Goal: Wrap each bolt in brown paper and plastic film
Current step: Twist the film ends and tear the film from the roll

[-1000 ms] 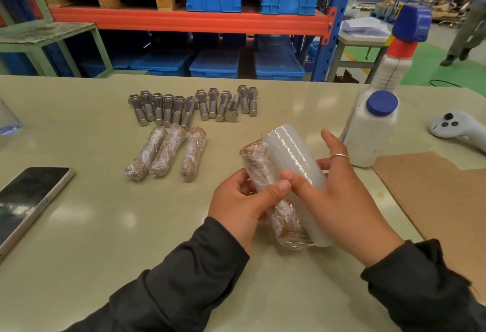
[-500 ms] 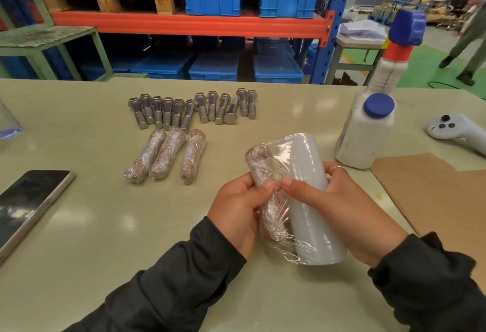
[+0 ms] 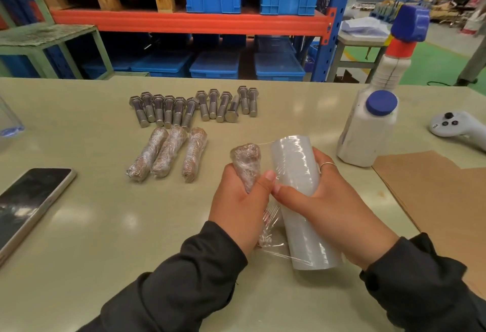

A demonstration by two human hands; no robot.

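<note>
My left hand [image 3: 238, 208] grips a bolt wrapped in brown paper and film [image 3: 247, 163], its thick end pointing up and away from me. My right hand [image 3: 326, 203] holds the roll of plastic film [image 3: 299, 195] just right of it, fingers curled round the roll. A thin sheet of film stretches from the roll to the bolt, with loose film bunched below my left hand. Three wrapped bolts [image 3: 168, 153] lie side by side at centre left. Behind them, several bare steel bolts [image 3: 194, 107] lie in a row.
A phone [image 3: 29, 203] lies at the left edge and brown paper sheets [image 3: 436, 189] at the right. A white bottle with a blue cap [image 3: 368, 132], a taller spray bottle [image 3: 397, 53] and a white controller [image 3: 455, 126] stand at the back right. Racking with blue crates lies beyond the table [image 3: 105, 226].
The bolt and the roll have drawn slightly apart, stretching film between them. Both hands have shifted a little on the table; my left hand has turned the bolt more upright.
</note>
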